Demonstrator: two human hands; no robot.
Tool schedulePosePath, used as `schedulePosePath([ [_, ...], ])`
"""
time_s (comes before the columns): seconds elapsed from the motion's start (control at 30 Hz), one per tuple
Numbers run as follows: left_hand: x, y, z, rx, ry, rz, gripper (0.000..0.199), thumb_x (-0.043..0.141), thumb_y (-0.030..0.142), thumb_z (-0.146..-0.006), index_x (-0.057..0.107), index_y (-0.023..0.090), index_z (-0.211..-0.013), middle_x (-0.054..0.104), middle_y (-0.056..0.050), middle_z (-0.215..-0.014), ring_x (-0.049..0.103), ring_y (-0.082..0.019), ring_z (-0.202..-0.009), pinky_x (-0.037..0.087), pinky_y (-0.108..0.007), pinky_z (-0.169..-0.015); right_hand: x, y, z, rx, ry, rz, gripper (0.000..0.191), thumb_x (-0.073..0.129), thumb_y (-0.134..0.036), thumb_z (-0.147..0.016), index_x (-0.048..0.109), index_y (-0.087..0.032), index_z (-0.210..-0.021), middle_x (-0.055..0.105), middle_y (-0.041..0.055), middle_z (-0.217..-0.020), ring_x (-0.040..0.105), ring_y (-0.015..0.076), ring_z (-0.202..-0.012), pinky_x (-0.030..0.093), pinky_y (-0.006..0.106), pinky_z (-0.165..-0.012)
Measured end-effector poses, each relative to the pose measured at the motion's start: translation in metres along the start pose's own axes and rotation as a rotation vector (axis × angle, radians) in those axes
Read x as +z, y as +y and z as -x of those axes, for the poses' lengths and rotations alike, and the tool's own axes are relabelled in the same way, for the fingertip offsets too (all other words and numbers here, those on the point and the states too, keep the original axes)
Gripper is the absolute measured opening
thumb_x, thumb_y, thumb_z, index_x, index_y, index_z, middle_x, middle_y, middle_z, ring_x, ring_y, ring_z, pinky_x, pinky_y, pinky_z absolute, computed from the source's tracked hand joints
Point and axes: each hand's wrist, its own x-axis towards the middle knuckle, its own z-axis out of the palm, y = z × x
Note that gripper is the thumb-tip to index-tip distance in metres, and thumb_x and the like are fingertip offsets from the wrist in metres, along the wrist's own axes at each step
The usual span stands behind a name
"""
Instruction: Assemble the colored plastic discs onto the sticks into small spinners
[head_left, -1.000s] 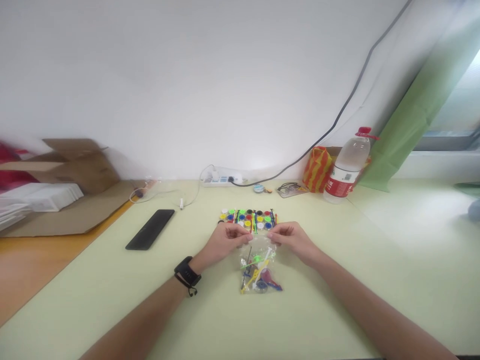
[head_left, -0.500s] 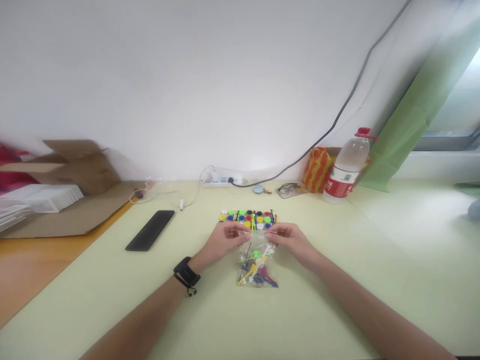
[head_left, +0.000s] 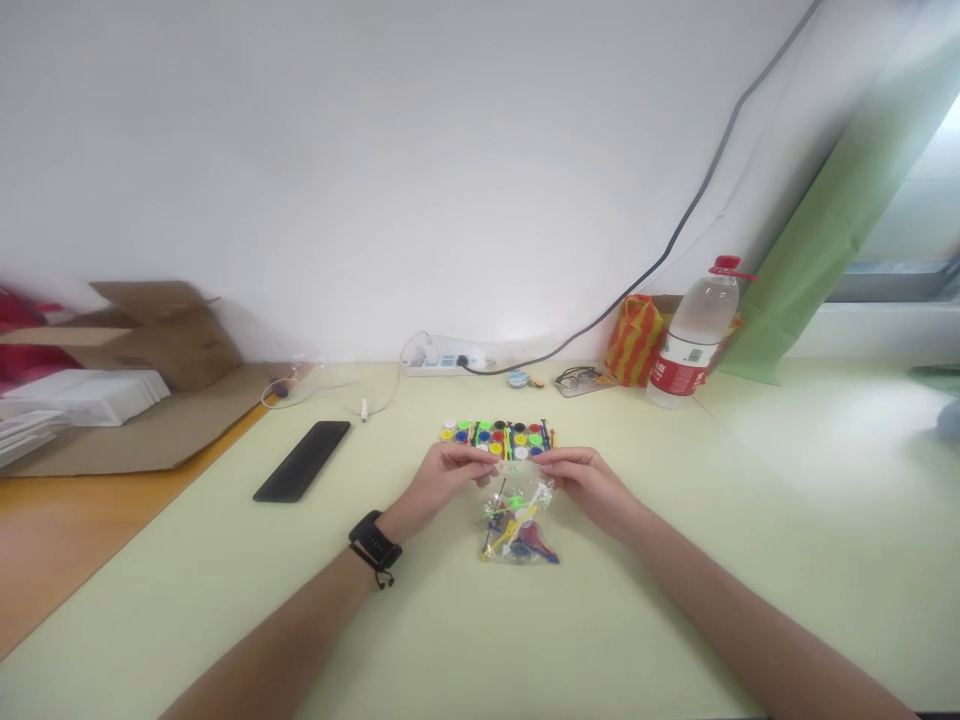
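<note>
A clear plastic bag [head_left: 525,477] of coloured pieces [head_left: 519,530] is at the middle of the table [head_left: 480,650], the left hand [head_left: 448,478] and right hand [head_left: 590,484] each pinching its top edge. Just beyond lie coloured discs and sticks [head_left: 499,436]; farther out, a black flat slab [head_left: 302,461] left, a bottle [head_left: 690,340] right

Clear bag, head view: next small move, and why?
I'd probably run a pinch along the top edge of the clear bag: the left hand and right hand already pinch it near its two upper corners, and the coloured pieces sit lower down. Can't tell whether it's sealed.
</note>
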Motion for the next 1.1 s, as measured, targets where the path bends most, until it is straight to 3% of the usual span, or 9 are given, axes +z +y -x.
schedulePosePath([
  [0.2, 0.003, 0.0015, 0.0014, 0.039, -0.005, -0.044, 0.023, 0.082, 0.033, -0.079, 0.083, 0.015, -0.093, 0.079, -0.01, -0.088, 0.07, -0.019, -0.079, 0.058, -0.031, -0.077, 0.0004, -0.0014, 0.0017, -0.079, -0.01, 0.1, 0.021, 0.079, -0.035, -0.073, 0.085, -0.019, -0.087, 0.073, 0.0062, -0.077, 0.055, 0.0166, -0.072, 0.045, 0.031, -0.071],
  [0.37, 0.0043, -0.0009, -0.0004, 0.062, 0.025, -0.109, 0.041, 0.085, 0.038, -0.078, 0.078, 0.015, -0.111, 0.079, -0.009, -0.09, 0.073, -0.021, -0.083, 0.06, -0.034, -0.082, 0.0003, -0.0009, 0.0022, -0.15, 0.016, 0.247, 0.032, 0.083, -0.04, -0.075, 0.082, -0.021, -0.101, 0.075, 0.0053, -0.086, 0.062, 0.0185, -0.077, 0.047, 0.032, -0.074],
  [0.53, 0.0008, -0.0025, -0.0016, 0.109, 0.038, -0.215, 0.027, 0.081, 0.041, -0.081, 0.08, 0.016, -0.09, 0.079, -0.009, -0.089, 0.073, -0.02, -0.081, 0.06, -0.03, -0.075, 0.0014, -0.0015, 0.0028, -0.21, -0.001, 0.306, 0.03, 0.081, -0.045, -0.079, 0.079, -0.019, -0.092, 0.076, 0.0065, -0.088, 0.064, 0.0189, -0.078, 0.049, 0.032, -0.073],
  [0.77, -0.0025, -0.0019, -0.001, 0.128, -0.013, -0.181, 0.021, 0.079, 0.034, -0.084, 0.081, 0.016, -0.095, 0.079, -0.009, -0.094, 0.071, -0.02, -0.085, 0.058, -0.029, -0.079, -0.0002, -0.0034, 0.0071, -0.203, 0.001, 0.28, 0.029, 0.08, -0.045, -0.078, 0.082, -0.022, -0.096, 0.077, 0.0071, -0.093, 0.065, 0.0204, -0.082, 0.052, 0.034, -0.077],
  [0.93, -0.0052, -0.0071, -0.0016, 0.106, 0.014, -0.138, 0.015, 0.077, 0.026, -0.084, 0.084, 0.018, -0.094, 0.079, -0.009, -0.092, 0.07, -0.02, -0.085, 0.057, -0.03, -0.08, -0.0041, -0.004, 0.0065, -0.231, 0.007, 0.265, 0.024, 0.078, -0.043, -0.08, 0.084, -0.024, -0.092, 0.075, 0.0061, -0.091, 0.063, 0.0203, -0.083, 0.052, 0.035, -0.08],
  [1.1, -0.0009, -0.0074, -0.0008, 0.131, -0.003, -0.131, 0.021, 0.08, 0.032, -0.082, 0.082, 0.017, -0.097, 0.079, -0.01, -0.1, 0.071, -0.023, -0.095, 0.057, -0.032, -0.087, -0.0031, -0.0035, 0.0054, -0.218, 0.012, 0.276, 0.029, 0.082, -0.046, -0.077, 0.083, -0.022, -0.093, 0.077, 0.008, -0.094, 0.066, 0.0227, -0.086, 0.053, 0.036, -0.08],
])
